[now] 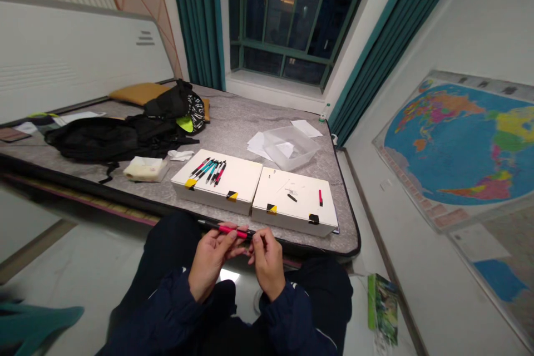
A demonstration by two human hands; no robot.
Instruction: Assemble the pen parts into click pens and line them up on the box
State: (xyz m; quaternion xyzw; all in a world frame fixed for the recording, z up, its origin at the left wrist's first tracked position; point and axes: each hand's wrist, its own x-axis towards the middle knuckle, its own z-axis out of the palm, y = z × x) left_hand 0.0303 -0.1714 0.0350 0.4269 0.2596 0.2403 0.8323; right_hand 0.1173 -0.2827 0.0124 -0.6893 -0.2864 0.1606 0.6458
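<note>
A red and black pen lies sideways between my two hands, above my lap and just short of the bed's edge. My left hand is closed around its red barrel, the dark tip pointing left. At the pen's right end, my right hand pinches the black part. On the right white box lie a red pen barrel, a black pen part and several tiny pieces. The left white box carries a row of pens in red, teal, black and white.
Behind the right box stands a clear plastic bin beside white papers. A tissue pack and black backpack lie to the left. A world map hangs on the right wall.
</note>
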